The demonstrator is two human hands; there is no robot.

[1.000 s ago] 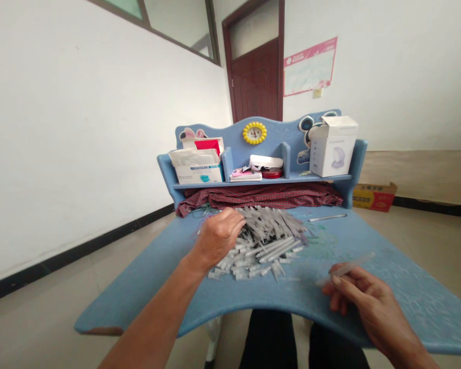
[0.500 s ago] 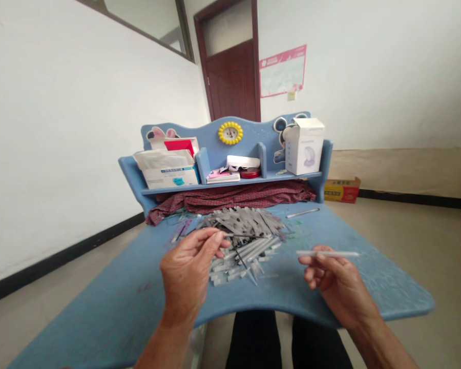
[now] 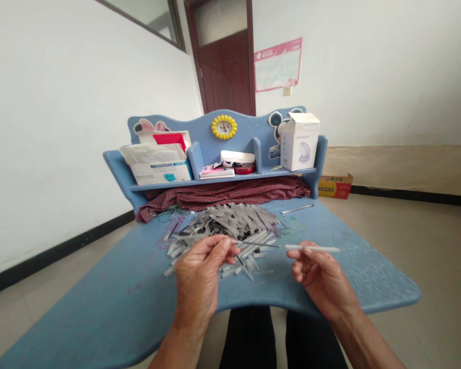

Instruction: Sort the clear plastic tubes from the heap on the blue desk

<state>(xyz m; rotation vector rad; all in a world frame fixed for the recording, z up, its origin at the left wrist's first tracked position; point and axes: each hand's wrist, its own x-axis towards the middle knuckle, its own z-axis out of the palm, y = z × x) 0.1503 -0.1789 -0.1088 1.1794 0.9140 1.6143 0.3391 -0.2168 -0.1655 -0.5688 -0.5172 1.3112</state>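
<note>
Pinched between the thumb and fingers of my left hand (image 3: 205, 269) is a thin dark pen refill (image 3: 261, 245), pointing right. My right hand (image 3: 322, 274) grips a translucent white pen barrel (image 3: 315, 248), held level. The refill's far end meets the barrel's left opening; whether it has gone inside I cannot tell. Behind and below my left hand spreads a pile of translucent pen barrels (image 3: 238, 220) with dark pieces among them. A single pen (image 3: 297, 209) lies apart at the back right of the blue desk (image 3: 100, 292).
A shelf (image 3: 161, 185) across the back carries a mask box (image 3: 157, 169), a small stack of booklets, a red round case and a white carton (image 3: 299, 143). Beneath it lies a bunched checked cloth (image 3: 223, 195). A yellow-red box (image 3: 335, 186) stands on the floor.
My hands have come closer together, bringing the refill's end to the barrel's opening. The view has shifted slightly, and more of the pile's left side shows.
</note>
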